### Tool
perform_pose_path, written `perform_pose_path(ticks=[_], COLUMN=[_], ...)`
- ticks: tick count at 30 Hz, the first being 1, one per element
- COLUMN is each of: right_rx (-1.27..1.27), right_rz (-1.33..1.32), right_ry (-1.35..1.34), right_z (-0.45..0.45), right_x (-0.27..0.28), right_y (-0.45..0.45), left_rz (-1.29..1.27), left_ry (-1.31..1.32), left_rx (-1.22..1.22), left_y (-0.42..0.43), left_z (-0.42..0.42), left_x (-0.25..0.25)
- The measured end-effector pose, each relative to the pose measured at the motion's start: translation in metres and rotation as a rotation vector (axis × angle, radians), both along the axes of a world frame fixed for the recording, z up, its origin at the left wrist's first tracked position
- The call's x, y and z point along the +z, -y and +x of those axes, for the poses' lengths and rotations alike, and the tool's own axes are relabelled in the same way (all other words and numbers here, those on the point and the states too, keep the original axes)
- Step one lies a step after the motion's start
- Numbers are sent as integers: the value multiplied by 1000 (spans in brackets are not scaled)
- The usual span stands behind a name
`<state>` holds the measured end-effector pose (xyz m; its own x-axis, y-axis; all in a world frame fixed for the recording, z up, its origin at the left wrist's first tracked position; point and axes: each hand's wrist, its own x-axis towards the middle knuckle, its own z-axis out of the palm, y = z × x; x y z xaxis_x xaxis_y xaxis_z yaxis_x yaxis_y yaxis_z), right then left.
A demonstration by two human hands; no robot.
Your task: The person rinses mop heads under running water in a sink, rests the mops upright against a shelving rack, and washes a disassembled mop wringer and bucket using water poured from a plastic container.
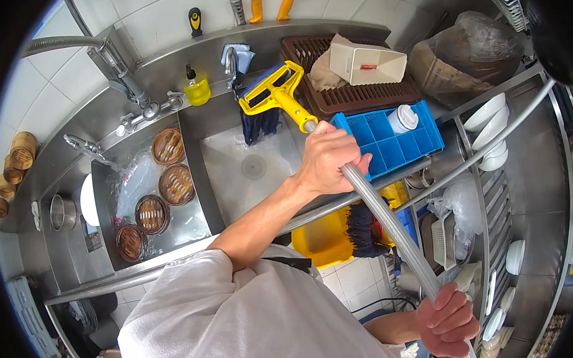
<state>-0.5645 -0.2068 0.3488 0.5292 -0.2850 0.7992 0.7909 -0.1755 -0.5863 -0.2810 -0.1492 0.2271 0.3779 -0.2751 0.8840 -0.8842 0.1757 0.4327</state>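
My left hand (329,156) is wrapped round the grey metal pole of a mop (396,232), just below its yellow head. Lower on the same pole, at the lower right, my right hand (450,320) is closed round it. The yellow mop head (277,95) is over the middle sink basin (236,170), its dark blue strands hanging down into the basin near the tap.
Round bamboo steamers (177,184) lie in the water-filled left basin (195,216). Behind stand a yellow soap bottle (197,90), a blue divided crate (397,142) and a brown rack (315,97) bearing a white container (368,64). A yellow bucket (322,238) sits below the counter; shelves of bowls (487,114) are right.
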Motion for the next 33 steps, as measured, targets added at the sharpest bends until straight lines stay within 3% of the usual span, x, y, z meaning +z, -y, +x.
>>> perform_pose_path(ticks=[13, 18, 22, 26, 28, 30, 32, 33], right_rx=[-44, -89, 15, -55, -168, -219, -215, -211], right_rz=[16, 6, -4, 114, 194, 282, 333, 337], right_ry=[31, 23, -59, -233, -320, -490, -473, -465], right_z=[41, 72, 102, 144, 168, 179, 177, 183], right_x=[2, -6, -17, -71, -125, -163, -178, -176], right_y=[3, 13, 20, 29, 31, 29, 25, 28], left_rz=[26, 77, 153, 397, 666, 767, 650, 504], left_ry=[-37, -99, -176, -262, -346, -322, -893, -1204], left_rx=[-35, -44, -41, -17, -217, -259, -348, -241], left_y=[6, 12, 20, 17, 0, -36, -65, -73], left_z=[22, 39, 52, 88, 111, 116, 136, 161], left_x=[-12, -36, -68, -125, -161, -170, -195, -203])
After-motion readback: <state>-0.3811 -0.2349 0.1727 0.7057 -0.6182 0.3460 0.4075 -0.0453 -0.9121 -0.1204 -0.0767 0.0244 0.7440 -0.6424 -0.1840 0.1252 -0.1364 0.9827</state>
